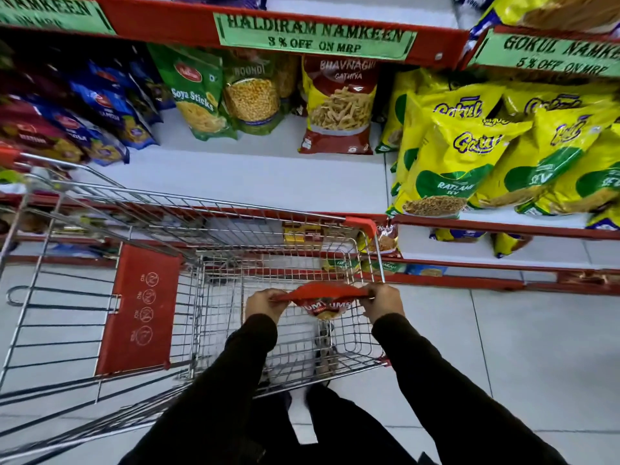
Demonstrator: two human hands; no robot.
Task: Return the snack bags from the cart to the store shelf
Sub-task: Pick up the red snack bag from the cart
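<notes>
Store shelf (268,176) runs across the far side, with bare white space between standing snack packs. Over the wire cart (208,236), your left hand (265,305) and right hand (382,302) each pinch a top corner of one red snack bag (327,298), stretched flat between them.

My left hand (265,305) and right hand (382,303) cover both top corners of the red snack bag (323,295), and its lettering is partly folded out of sight. The cart (201,226) runs off the left edge. Far left, the dark bags (67,122) are too blurred to read. 2 green signs (50,13) (553,52) are cut off by the edges.
</notes>
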